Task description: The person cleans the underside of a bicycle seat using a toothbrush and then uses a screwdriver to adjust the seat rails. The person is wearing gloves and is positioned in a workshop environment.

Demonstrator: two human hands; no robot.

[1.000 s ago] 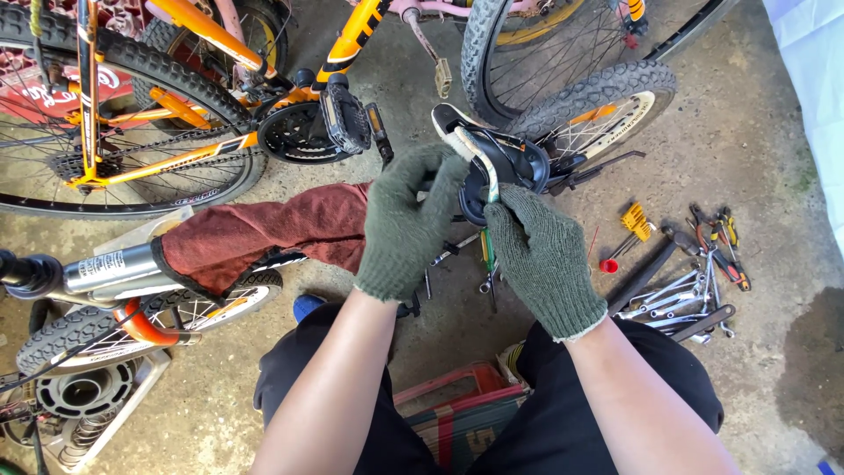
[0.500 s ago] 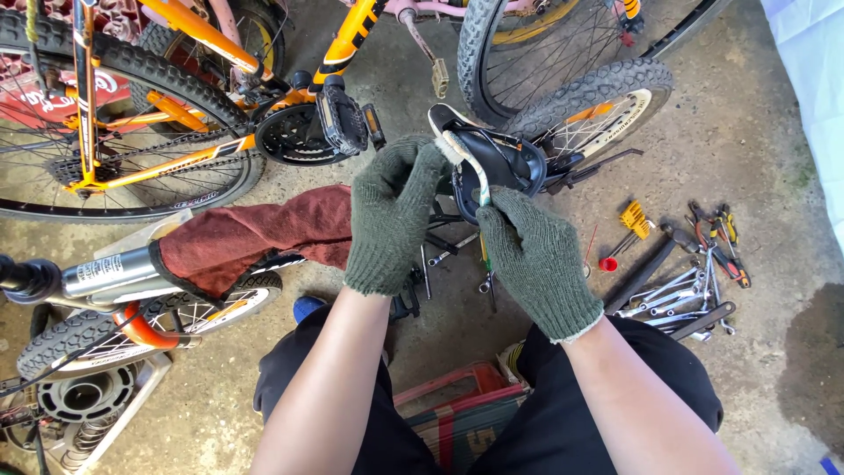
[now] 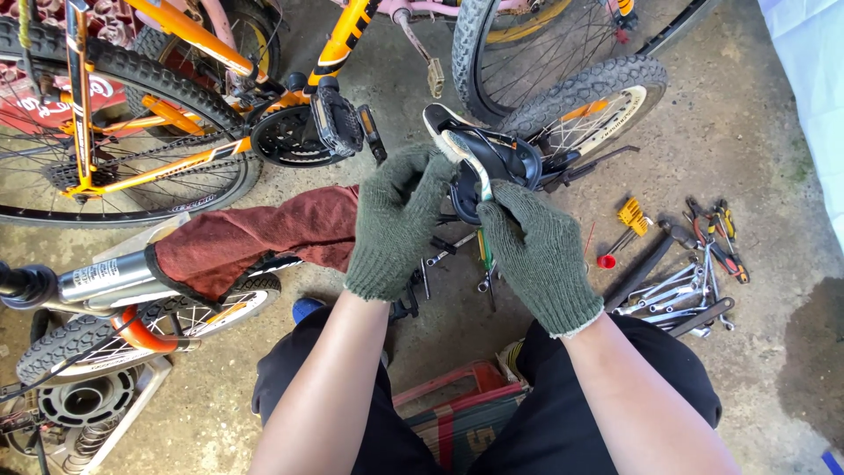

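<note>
Both my hands wear dark green knitted gloves and grip an upturned black bicycle saddle (image 3: 492,154) held in front of me. My left hand (image 3: 396,220) holds the saddle's left side, with its fingers curled on the edge. On the saddle's right side sits my right hand (image 3: 536,255), its fingers at a pale strip that peels along the saddle's rim. The saddle's underside faces me.
An orange bicycle (image 3: 176,114) lies to the left with a dark red cloth (image 3: 255,237) beside it. A knobby wheel (image 3: 571,97) stands behind the saddle. Wrenches and pliers (image 3: 686,281) lie on the concrete to the right. A red box (image 3: 457,413) sits between my knees.
Both hands and the saddle have shifted slightly; my grip on it stays the same.
</note>
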